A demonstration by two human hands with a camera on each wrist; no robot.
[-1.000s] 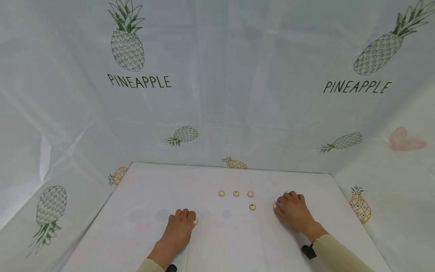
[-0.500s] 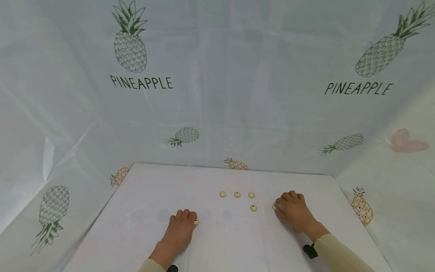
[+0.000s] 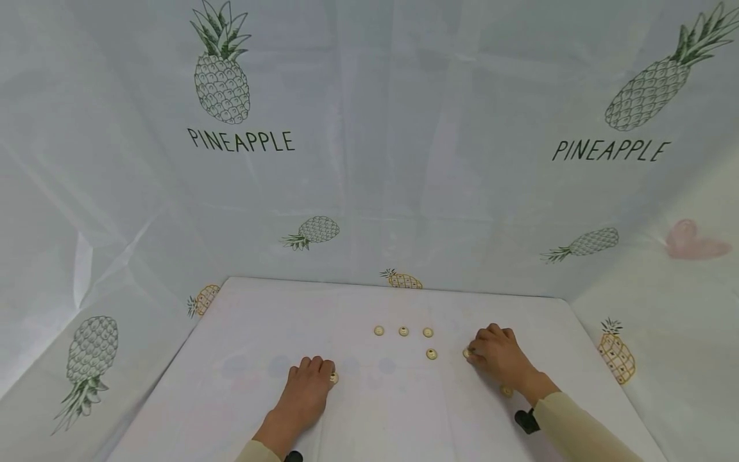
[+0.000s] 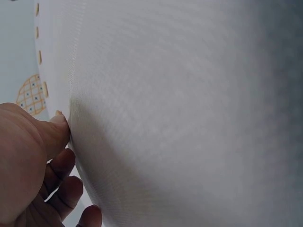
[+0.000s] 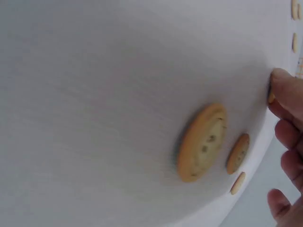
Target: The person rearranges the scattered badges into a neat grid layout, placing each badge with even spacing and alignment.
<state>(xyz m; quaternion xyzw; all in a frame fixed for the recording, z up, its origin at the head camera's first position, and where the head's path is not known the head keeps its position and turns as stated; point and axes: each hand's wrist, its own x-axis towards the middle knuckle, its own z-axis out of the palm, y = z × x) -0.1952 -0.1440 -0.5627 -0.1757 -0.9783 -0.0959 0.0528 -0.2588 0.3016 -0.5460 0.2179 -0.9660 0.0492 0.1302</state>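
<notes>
In the head view, my left hand (image 3: 307, 393) is low over the white table, pinching the edge of a small round tan biscuit (image 3: 334, 378) at its right side. The left wrist view shows the left thumb (image 4: 57, 130) pressed down, with a sliver of biscuit behind its tip. On the right, my right hand (image 3: 501, 357) holds another biscuit (image 3: 467, 352) by thumb and fingers. From the right wrist, that biscuit (image 5: 271, 96) appears mostly covered by the thumb. Closer to that camera lies a biscuit (image 5: 203, 143) with dark dots, and two more stretch beyond it.
Three biscuits, including the middle one (image 3: 403, 331), form a row at the back of the white table (image 3: 277, 321). A single biscuit (image 3: 431, 354) lies in front of the row's right end. Another biscuit (image 3: 506, 390) shows beside the right wrist. Pineapple-printed sheeting (image 3: 369, 160) surrounds the table.
The head view has shifted slightly. A biscuit just beyond the right fingers is now hidden by that hand, and one beside the right wrist has come into view. The left hand stays put.
</notes>
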